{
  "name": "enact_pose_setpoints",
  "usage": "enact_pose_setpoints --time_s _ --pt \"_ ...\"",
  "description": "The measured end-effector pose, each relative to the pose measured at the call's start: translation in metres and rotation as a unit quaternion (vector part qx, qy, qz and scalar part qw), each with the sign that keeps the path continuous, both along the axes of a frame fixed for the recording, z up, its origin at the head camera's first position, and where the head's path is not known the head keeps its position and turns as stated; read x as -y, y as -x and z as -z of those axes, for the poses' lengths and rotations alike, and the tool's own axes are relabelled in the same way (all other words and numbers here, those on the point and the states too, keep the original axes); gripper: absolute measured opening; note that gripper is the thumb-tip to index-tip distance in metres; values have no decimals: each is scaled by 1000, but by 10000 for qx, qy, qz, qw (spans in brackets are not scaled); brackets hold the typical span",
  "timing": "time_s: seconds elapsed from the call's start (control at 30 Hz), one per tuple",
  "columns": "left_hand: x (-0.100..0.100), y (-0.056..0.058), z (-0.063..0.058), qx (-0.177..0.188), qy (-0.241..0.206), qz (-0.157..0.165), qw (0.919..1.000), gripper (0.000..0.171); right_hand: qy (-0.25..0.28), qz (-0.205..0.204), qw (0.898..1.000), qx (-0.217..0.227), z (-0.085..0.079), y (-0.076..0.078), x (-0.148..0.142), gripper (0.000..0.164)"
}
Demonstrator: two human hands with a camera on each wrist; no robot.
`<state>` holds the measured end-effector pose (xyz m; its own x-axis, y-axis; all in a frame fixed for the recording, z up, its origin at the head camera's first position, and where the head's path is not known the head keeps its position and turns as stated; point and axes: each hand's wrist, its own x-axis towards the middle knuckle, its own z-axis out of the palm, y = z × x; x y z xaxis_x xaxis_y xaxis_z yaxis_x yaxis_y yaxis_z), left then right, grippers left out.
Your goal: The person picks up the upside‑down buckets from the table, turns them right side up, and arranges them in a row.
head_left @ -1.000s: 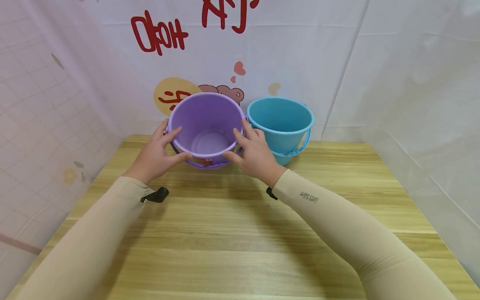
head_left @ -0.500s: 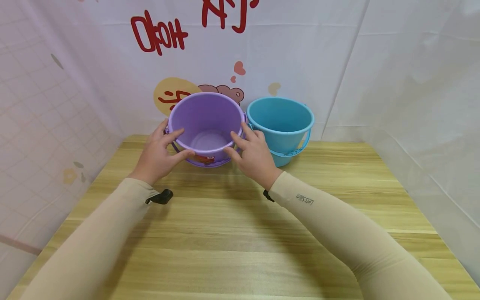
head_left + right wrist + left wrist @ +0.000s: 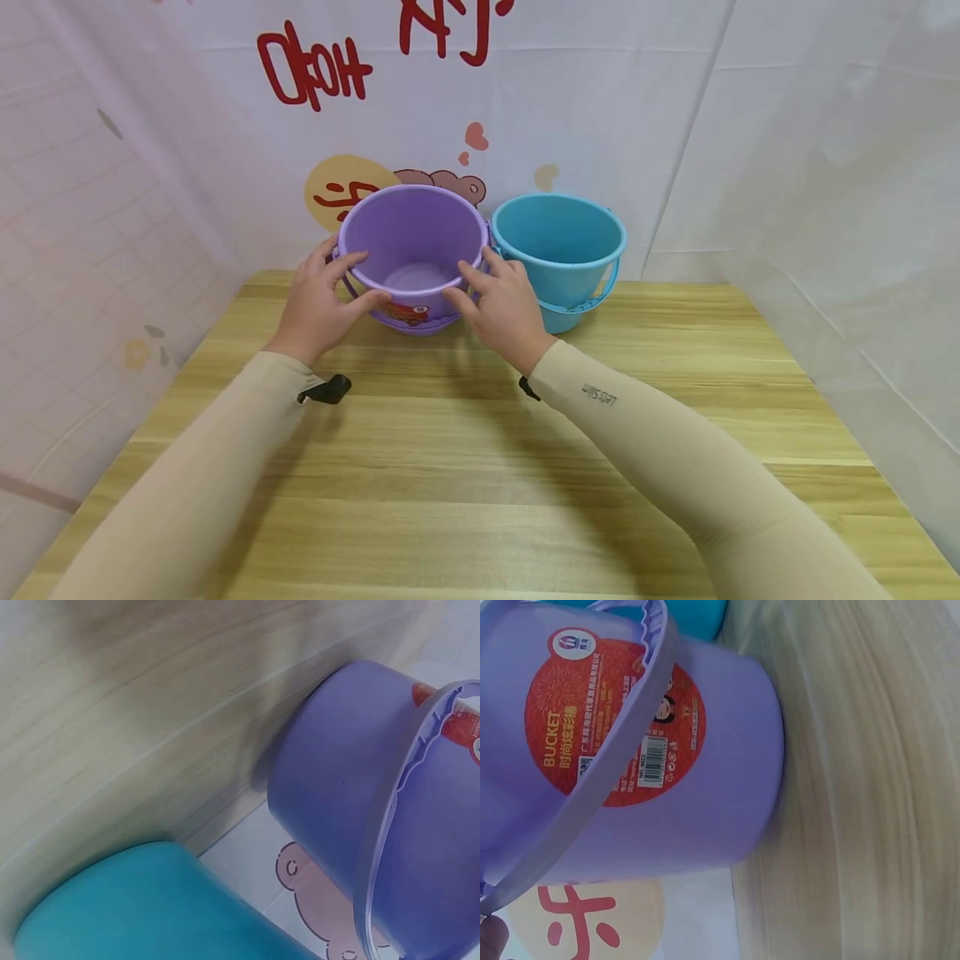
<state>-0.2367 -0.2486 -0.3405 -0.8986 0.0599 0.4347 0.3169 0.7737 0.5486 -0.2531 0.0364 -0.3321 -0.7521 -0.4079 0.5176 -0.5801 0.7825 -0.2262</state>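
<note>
A purple bucket (image 3: 414, 250) stands at the back of the wooden table, its handle hanging down the front. My left hand (image 3: 315, 304) holds its left rim, index finger over the edge and thumb at the front. On the right side of the rim my right hand (image 3: 506, 308) grips in much the same way. The left wrist view shows a red round label (image 3: 615, 716) on the purple wall and the lowered handle (image 3: 592, 787). Right beside it stands a light blue bucket (image 3: 566, 283), close to the right hand's fingers.
White printed cloth (image 3: 600, 100) hangs behind the buckets and along both sides of the table. The wooden tabletop (image 3: 435, 483) stretches toward me below the forearms. A small black piece (image 3: 330, 389) sticks out at the left wrist.
The purple bucket's front has shifted slightly, so more of its red label shows. Both hands stay at its rim, the right one moving a little left. The blue bucket stays in place.
</note>
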Motion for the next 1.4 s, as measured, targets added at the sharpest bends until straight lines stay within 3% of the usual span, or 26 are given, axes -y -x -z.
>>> enact_pose_setpoints --time_s 0.47,0.93,1.4 --pt "1 12 -7 238 -301 -149 9992 76 -159 96 9989 441 -5 8 12 59" --pt "-17 15 0 -44 -444 -709 9965 74 -398 381 9943 911 -5 8 23 66" --pt "-40 11 3 -315 -337 -969 9942 70 -821 142 9961 287 3 -3 22 64"
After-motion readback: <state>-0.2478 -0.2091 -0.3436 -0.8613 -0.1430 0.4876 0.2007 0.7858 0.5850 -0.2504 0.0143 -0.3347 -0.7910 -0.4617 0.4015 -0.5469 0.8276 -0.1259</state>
